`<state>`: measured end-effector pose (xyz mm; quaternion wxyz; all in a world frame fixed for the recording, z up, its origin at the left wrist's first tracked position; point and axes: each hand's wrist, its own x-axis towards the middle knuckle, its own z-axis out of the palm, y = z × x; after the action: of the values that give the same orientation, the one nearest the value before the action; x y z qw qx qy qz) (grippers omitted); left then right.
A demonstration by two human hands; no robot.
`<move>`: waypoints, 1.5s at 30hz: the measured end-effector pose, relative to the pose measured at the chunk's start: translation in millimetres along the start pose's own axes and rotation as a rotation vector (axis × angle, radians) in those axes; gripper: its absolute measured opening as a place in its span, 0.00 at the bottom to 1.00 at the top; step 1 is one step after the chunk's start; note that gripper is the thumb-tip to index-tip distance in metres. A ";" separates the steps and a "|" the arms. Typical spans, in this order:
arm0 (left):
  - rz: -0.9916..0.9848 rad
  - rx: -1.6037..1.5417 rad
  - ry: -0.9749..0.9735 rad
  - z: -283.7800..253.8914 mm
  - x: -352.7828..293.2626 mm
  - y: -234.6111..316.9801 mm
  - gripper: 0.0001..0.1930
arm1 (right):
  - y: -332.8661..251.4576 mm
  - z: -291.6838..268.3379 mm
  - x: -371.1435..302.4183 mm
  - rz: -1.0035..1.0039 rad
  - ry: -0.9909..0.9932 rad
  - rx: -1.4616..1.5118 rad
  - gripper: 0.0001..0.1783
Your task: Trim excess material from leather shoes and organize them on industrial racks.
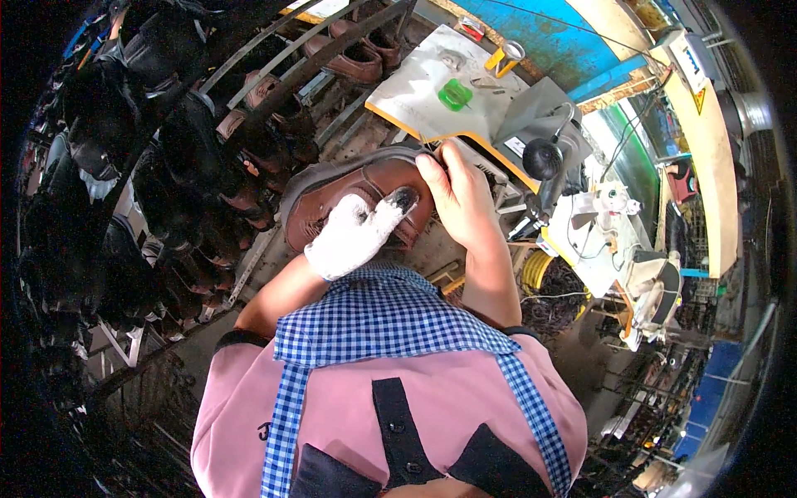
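Note:
A brown leather shoe point(330, 203) with a dark grey sole is held on its side in front of my chest, its sole edge facing away from me. My left hand point(353, 238), in a white glove with a blackened fingertip, is closed on the shoe's near side and covers part of its upper. At the right end of the shoe my bare right hand point(462, 197) grips the sole edge, with thumb and forefinger by the rim. The other right fingers are partly hidden behind the shoe.
Racks of dark and brown shoes point(349, 58) stand to the left and far left. Beyond my hands is a white worktable point(415, 79) with a green object point(455, 95) and a yellow tape roll point(506, 56). A black round lamp-like part point(542, 158) and a sewing machine point(610, 199) are at right.

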<state>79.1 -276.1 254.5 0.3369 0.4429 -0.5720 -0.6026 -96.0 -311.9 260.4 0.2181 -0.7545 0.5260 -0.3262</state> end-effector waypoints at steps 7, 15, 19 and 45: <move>0.120 0.049 0.094 1.9 4.4 -10.0 0.14 | 3.3 3.2 3.2 0.060 -0.030 0.016 0.19; 0.032 0.156 0.099 0.4 11.1 -20.2 0.16 | 9.0 1.0 7.6 0.090 -0.096 0.074 0.20; 0.069 0.137 0.157 8.0 10.0 -32.1 0.16 | 14.3 -0.7 10.0 0.135 -0.151 0.143 0.20; -0.002 -0.116 0.054 3.6 10.1 -23.3 0.16 | 13.4 12.7 -1.2 -0.054 0.060 0.037 0.13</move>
<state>74.3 -281.2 229.8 0.3768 0.4393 -0.5262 -0.6230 -95.9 -315.6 242.2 0.2071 -0.7543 0.5056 -0.3640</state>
